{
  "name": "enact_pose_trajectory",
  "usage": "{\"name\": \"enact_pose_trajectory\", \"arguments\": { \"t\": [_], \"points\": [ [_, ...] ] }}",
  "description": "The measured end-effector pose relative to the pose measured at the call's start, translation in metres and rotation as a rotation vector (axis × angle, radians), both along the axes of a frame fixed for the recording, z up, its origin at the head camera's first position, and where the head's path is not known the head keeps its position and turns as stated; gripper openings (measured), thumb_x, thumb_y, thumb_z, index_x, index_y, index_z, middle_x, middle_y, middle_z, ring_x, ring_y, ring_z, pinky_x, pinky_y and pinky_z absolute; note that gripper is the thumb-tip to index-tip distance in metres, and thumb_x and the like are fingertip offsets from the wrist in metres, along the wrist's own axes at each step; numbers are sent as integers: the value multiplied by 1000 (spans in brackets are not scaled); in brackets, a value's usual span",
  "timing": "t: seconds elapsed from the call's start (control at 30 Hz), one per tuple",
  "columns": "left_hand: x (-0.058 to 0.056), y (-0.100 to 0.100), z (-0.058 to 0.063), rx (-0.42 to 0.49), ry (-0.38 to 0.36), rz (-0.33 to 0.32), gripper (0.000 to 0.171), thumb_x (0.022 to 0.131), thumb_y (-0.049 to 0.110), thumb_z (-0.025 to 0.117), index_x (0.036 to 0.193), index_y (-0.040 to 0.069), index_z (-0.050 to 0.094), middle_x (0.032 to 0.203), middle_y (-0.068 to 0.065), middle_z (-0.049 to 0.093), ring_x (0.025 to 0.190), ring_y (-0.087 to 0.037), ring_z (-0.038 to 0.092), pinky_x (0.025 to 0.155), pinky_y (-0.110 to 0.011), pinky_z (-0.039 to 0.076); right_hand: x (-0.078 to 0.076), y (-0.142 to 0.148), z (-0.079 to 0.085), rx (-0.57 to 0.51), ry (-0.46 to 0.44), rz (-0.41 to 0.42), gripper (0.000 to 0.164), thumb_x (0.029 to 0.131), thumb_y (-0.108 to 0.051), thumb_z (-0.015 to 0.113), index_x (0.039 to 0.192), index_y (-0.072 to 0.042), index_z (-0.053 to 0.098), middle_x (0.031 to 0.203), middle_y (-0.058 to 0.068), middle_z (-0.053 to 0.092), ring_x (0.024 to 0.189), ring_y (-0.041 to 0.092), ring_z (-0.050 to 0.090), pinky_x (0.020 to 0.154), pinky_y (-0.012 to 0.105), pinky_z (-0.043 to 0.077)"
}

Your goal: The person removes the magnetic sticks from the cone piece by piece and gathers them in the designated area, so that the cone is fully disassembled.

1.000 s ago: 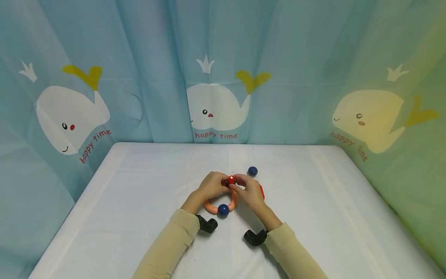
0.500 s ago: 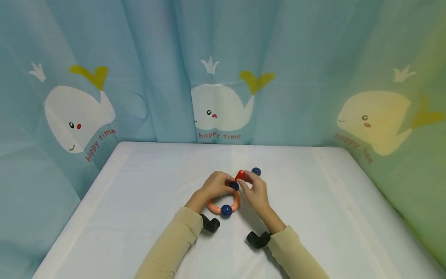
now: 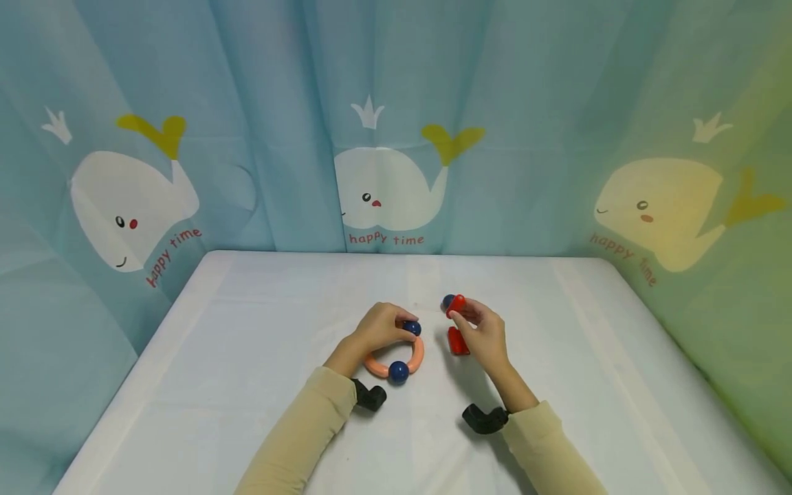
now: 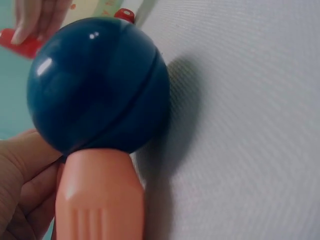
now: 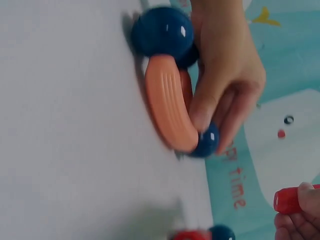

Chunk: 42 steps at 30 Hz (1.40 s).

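The right hand (image 3: 485, 337) has moved rightward with a red piece (image 3: 456, 306), away from the orange ring (image 3: 419, 354). Its thumb and fingers pinch the piece, which partly covers a loose blue ball (image 3: 447, 302) in the head view. The left hand (image 3: 380, 326) grips the far blue ball (image 3: 413, 328) on the ring; the near blue ball (image 3: 399, 372) is close to the white table (image 3: 278, 323). Now uncovered, a second red piece (image 3: 456, 342) lies just beside the right hand.

Left fingers (image 5: 237, 120) grip blue ball (image 5: 207, 142) | right fingers (image 5: 290, 224) pinch red piece (image 5: 287, 201)
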<state>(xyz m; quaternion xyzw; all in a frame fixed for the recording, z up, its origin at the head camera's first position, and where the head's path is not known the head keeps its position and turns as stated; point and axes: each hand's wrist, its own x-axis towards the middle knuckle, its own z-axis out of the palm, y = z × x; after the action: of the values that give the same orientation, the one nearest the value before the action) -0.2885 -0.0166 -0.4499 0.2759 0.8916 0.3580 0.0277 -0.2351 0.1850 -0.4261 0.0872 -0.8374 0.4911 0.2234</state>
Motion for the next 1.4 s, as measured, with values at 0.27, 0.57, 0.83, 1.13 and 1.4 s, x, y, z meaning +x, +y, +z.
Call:
{"name": "enact_pose_trajectory", "arguments": {
  "t": [0.27, 0.57, 0.83, 1.13, 1.4],
  "points": [
    [0, 0, -1, 15, -11, 10, 33, 73, 22, 79, 103, 13, 72, 98, 5, 68, 90, -7, 59, 78, -21, 45, 10, 25, -2, 5, -123, -58, 27, 83, -5, 68, 104, 11, 62, 92, 21, 66, 85, 30, 63, 77, 29, 51],
    [0, 0, -2, 21, -16, 13, 33, 73, 22, 79, 103, 13, 72, 98, 5, 68, 92, -9, 60, 80, -22, 46, 19, 48, -10, 94, -414, -156, 33, 83, -13, 68, 104, 12, 62, 88, 18, 65, 81, 27, 59, 68, 25, 47],
    [1, -1, 0, 19, -31, 27, 32, 73, 22, 79, 103, 14, 72, 97, 5, 68, 90, -8, 59, 78, -21, 46, 18, 50, -11, 110, -573, -153, 34, 81, -17, 71, 99, 11, 64, 85, 15, 64, 77, 25, 53, 62, 26, 44],
    [3, 0, 3, 22, -50, 27, 32, 73, 21, 79, 103, 13, 72, 98, 4, 68, 91, -9, 59, 78, -22, 46, 12, 52, -16, 122, -573, -153, 32, 81, -17, 71, 99, 10, 66, 86, 17, 65, 70, 21, 53, 57, 25, 44],
    [3, 0, 3, 24, -40, 18, 32, 73, 21, 79, 103, 12, 72, 98, 4, 68, 90, -9, 60, 78, -21, 46, 12, 50, -13, 138, -571, -156, 29, 78, -16, 73, 93, 9, 68, 73, 10, 66, 62, 15, 55, 55, 26, 43]
  ]
}}
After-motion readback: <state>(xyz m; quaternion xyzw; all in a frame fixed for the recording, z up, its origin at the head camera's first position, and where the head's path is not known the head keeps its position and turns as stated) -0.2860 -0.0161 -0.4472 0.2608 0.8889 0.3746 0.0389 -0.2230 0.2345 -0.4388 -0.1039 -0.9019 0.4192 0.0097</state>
